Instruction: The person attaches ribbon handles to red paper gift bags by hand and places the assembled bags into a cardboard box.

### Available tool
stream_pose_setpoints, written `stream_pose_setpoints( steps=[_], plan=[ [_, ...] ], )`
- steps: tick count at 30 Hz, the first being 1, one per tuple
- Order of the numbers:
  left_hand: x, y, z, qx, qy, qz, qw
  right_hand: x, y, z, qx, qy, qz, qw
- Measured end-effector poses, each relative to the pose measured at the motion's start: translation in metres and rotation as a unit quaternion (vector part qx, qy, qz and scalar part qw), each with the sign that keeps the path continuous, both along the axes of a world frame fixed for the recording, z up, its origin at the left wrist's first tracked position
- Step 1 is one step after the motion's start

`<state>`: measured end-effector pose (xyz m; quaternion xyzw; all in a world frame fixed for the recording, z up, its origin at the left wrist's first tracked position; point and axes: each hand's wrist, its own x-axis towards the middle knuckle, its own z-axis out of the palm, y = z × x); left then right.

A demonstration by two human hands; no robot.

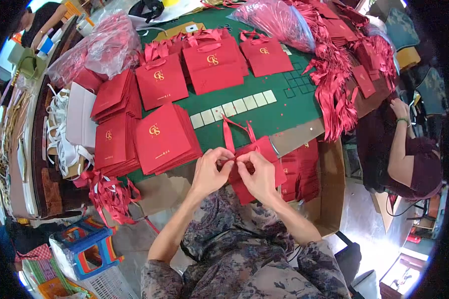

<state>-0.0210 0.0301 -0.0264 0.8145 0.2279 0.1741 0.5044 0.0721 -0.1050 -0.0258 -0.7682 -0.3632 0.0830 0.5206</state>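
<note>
A red paper gift bag (243, 190) is held just in front of me at the table's near edge. Its red ribbon handle (228, 135) loops up beyond my fingers. My left hand (210, 172) pinches the bag with thumb and forefinger, near its left side. Close beside it, my right hand (259, 175) pinches the same bag, fingers curled. What the fingertips grip exactly, paper or ribbon, is too small to tell. To the left, next to my left hand, lies a stack of flat red bags (165, 137) with gold lettering.
Finished-looking red bags (213, 62) stand across the green table mat (254, 115), behind a row of pale square pieces (239, 105). Red ribbons (332, 94) hang at right, more (112, 197) at left. A cardboard box (333, 187) holds red bags. Another person's arm (399, 144) is at right.
</note>
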Motion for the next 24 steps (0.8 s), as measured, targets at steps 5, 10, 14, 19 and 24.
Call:
stream_pose_setpoints(
  steps=[5, 10, 14, 19, 24],
  plan=[
    [-0.001, 0.002, 0.003, -0.064, 0.008, -0.015, 0.998, -0.005, 0.006, -0.001, 0.012, -0.121, -0.014, 0.992],
    [0.001, -0.002, 0.010, -0.042, 0.007, -0.019, 0.999, 0.008, -0.007, 0.012, -0.027, 0.012, 0.033, 0.999],
    [0.003, -0.013, 0.020, 0.080, 0.002, 0.003, 0.997, 0.013, -0.003, 0.025, -0.058, 0.021, 0.029, 0.998],
    [0.004, -0.017, 0.032, 0.143, -0.025, 0.007, 0.989, 0.033, -0.006, 0.053, -0.053, -0.023, 0.057, 0.997],
    [0.000, -0.023, 0.038, 0.284, -0.072, -0.029, 0.956, 0.065, -0.001, 0.068, -0.154, -0.183, 0.188, 0.953]
  ],
)
